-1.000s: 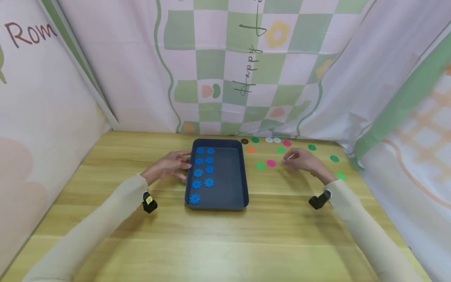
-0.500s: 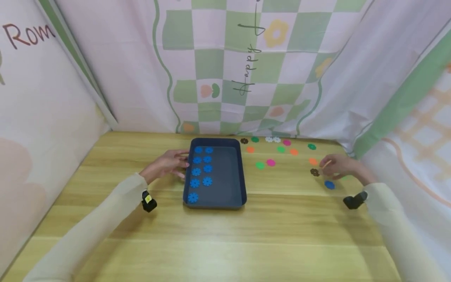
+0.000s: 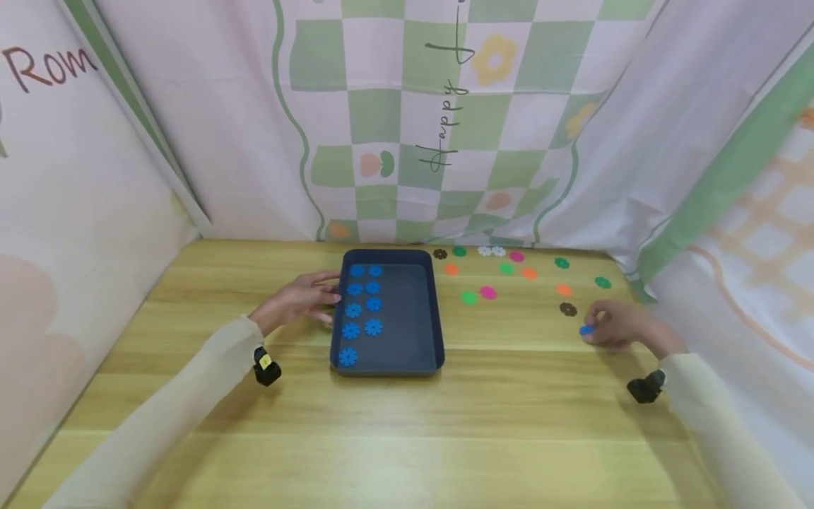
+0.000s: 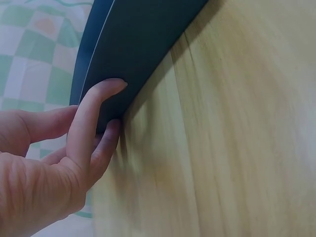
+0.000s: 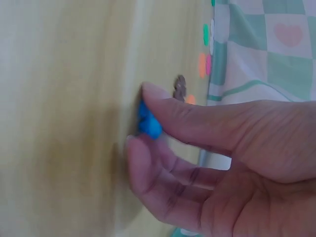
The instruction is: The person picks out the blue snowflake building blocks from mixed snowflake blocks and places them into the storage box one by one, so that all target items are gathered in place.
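My left hand (image 3: pixel 299 298) touches the outer left wall of a dark grey rectangular tray (image 3: pixel 407 373). In the left wrist view, bent fingertips (image 4: pixel 116 85) rest against that wall (image 4: pixel 143 39). Several blue flower-shaped discs (image 3: pixel 351 330) lie in the tray's left half, in two columns. Over the right side of the table, my right hand (image 3: pixel 620 325) pinches another blue flower-shaped disc (image 3: pixel 586 330). The right wrist view shows this disc (image 5: pixel 149 123) tilted between thumb and fingers, partly hidden by them. A brown flower-shaped disc (image 3: pixel 568 309) lies just beyond the right hand.
Scattered along the wooden table's (image 3: pixel 394 438) back right are green, orange, pink and white discs, among them a pink disc (image 3: pixel 488 293), an orange disc (image 3: pixel 564 290) and a dark green disc (image 3: pixel 603 282). A checked curtain (image 3: pixel 439 127) hangs behind the table.
My right hand has moved right, away from the pink and orange discs, then slightly nearer. It now pinches the blue disc that lay on the table. The left hand stays at the tray.
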{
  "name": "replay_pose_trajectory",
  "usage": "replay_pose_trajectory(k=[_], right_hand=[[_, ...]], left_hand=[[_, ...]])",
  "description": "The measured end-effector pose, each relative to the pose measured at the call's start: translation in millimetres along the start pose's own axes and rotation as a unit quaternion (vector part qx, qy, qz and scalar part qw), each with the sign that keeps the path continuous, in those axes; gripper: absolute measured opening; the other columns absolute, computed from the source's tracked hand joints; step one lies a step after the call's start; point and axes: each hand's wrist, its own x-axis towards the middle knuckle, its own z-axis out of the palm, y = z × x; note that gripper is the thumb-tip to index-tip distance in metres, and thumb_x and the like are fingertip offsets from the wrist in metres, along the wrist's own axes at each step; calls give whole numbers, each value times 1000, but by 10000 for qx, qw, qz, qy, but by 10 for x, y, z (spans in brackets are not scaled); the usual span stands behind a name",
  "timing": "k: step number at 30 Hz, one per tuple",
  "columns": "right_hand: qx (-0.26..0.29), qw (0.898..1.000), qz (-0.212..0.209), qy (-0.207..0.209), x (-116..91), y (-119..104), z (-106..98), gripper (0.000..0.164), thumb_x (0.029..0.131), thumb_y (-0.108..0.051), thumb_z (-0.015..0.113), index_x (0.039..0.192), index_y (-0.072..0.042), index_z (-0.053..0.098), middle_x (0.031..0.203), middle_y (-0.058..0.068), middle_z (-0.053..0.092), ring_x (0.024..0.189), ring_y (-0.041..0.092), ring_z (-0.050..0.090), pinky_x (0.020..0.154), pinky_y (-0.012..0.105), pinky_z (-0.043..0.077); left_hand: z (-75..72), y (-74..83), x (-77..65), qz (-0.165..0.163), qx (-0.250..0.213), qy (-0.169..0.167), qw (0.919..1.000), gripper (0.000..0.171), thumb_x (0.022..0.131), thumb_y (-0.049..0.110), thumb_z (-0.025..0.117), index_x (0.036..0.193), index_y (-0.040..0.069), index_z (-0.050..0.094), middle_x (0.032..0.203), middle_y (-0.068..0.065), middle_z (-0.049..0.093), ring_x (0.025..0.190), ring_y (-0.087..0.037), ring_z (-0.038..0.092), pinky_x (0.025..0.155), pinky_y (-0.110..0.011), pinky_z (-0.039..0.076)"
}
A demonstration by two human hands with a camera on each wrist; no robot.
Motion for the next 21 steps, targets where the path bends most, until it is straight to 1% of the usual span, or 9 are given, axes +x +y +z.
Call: replay_pose_trajectory(k=[2, 5, 10, 14, 17, 21], right_hand=[[-40, 10000, -43, 58, 1, 4, 42, 27, 99, -14, 73, 103, 2, 53, 72, 1, 56, 65, 13, 54, 59, 25, 54], [11, 10000, 12, 71, 9, 6, 65, 25, 100, -13, 72, 102, 1, 52, 68, -1, 52, 62, 12, 50, 56, 24, 51], [-70, 9998, -81, 178, 16, -62, 60, 22, 98, -9, 72, 97, 3, 53, 68, 1, 56, 61, 14, 54, 55, 25, 52], [-240, 9988, -355, 255, 17, -233, 87, 20, 98, -9, 72, 96, 5, 57, 70, 4, 62, 63, 15, 59, 56, 26, 56], [-55, 9981, -590, 164, 37, -407, 133, 20, 98, -9, 72, 101, 6, 59, 73, 5, 63, 65, 15, 60, 59, 28, 59], [397, 9956, -846, -14, 71, -638, 199, 22, 100, -9, 71, 107, 8, 59, 75, 9, 64, 66, 16, 62, 63, 32, 62]], left_hand=[[13, 4, 3, -12, 18, 47, 10000, 71, 108, -3, 51, 169, 9, 17, 168, -30, 26, 141, -46, 50, 75, -27, 66], [27, 13, 7, -7, 105, 102, 9999, 71, 108, -2, 52, 168, 9, 18, 166, -31, 28, 138, -46, 54, 74, -28, 66], [39, -7, 7, 20, 115, 99, 9999, 71, 107, -2, 53, 168, 9, 17, 166, -31, 29, 139, -45, 52, 76, -28, 67], [37, -17, 1, -16, 49, 140, 9999, 70, 108, -2, 52, 168, 10, 19, 166, -30, 29, 140, -46, 51, 75, -27, 66], [30, -11, -4, -21, 48, 189, 9998, 70, 108, -2, 52, 168, 10, 19, 167, -31, 27, 141, -46, 50, 74, -27, 66], [42, -9, -7, 10, 70, 133, 9999, 71, 108, -1, 52, 168, 9, 17, 167, -32, 25, 142, -46, 48, 76, -28, 66]])
